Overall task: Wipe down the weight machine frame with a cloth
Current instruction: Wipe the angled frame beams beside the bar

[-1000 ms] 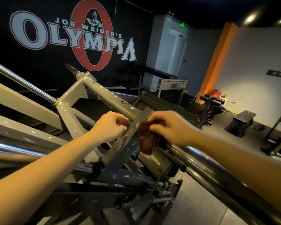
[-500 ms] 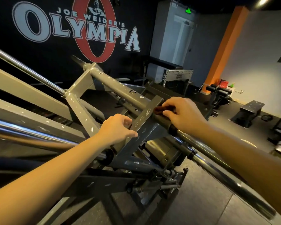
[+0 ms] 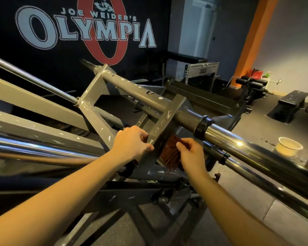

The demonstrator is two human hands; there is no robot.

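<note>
Grey cross-brace (image 3: 164,125) of the weight machine frame is gripped by left hand (image 3: 132,143), likely as a steady. Folded brown cloth (image 3: 169,153) is pinched by right hand (image 3: 191,154) against the brace's right face, just below the chrome bar (image 3: 238,142), for wiping there.

The dark wall (image 3: 43,68) bears a logo (image 3: 85,29) reading "JOE WEIDER'S OLYMPIA".
</note>
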